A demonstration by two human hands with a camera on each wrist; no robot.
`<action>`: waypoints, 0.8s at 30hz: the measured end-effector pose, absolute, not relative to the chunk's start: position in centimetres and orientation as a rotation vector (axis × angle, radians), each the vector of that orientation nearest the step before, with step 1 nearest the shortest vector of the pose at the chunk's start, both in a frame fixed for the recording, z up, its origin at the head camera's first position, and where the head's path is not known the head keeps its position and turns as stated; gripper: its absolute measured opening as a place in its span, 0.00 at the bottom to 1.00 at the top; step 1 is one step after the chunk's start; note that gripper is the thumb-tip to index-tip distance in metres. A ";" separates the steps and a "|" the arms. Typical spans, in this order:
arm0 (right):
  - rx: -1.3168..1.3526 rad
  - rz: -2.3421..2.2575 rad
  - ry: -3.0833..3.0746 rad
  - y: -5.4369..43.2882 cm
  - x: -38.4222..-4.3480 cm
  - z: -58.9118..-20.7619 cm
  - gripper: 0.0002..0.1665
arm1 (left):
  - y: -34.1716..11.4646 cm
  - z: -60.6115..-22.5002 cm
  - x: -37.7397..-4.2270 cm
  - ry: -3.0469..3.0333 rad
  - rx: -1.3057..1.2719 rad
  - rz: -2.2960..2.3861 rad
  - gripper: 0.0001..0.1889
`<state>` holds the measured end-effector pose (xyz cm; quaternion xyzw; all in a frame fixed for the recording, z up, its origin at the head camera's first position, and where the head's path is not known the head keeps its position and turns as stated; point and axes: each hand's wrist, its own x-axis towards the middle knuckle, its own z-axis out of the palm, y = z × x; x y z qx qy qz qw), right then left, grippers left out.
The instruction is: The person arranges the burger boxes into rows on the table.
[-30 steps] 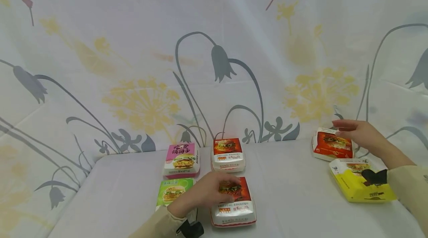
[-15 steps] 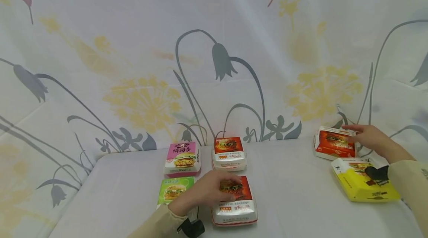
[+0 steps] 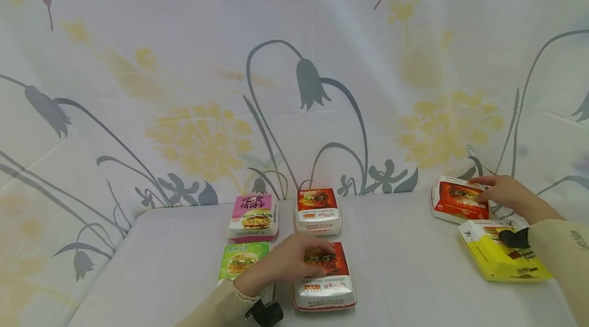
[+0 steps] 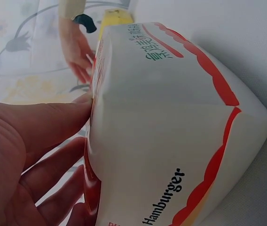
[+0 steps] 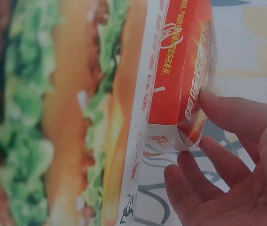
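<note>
In the head view, my left hand (image 3: 294, 258) rests over a red-and-silver hamburger box (image 3: 324, 291) at front centre. The left wrist view has its thumb and fingers touching the red lid of this hamburger box (image 4: 157, 117), which sits flat. At the far right, my right hand (image 3: 508, 196) touches the right side of another red hamburger box (image 3: 460, 204). Up close, the right thumb lies against the printed top of that box (image 5: 171, 75), with loosely bent fingers by its corner. Just in front of it is a yellow-and-white hamburger box (image 3: 499, 258).
Left of centre sit a pink hamburger box (image 3: 253, 217) and a green one (image 3: 241, 260), the latter partly hidden by my left forearm. A further red-and-silver box (image 3: 317, 212) stands at back centre. White flowered cloth (image 3: 294, 87) hangs behind the white table (image 3: 391, 255).
My right hand has lowered from above the red box and shifted to its right side, touching it. The left hand stays on its box. The whole head view drifts slightly.
</note>
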<state>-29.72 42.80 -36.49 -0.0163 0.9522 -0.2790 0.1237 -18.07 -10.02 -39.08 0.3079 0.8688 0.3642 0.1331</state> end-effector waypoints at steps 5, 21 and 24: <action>-0.112 -0.775 2.809 42.1 -29.9 -36.6 0.43 | -10.0 -38.9 -18.1 2.516 0.891 1.062 0.16; -0.223 -0.784 2.782 37.4 -29.5 -36.7 0.38 | -9.9 -39.1 -18.0 2.524 0.917 1.057 0.16; -0.266 -0.826 2.757 36.2 -29.2 -36.5 0.37 | -9.9 -39.0 -18.0 2.528 0.907 1.054 0.16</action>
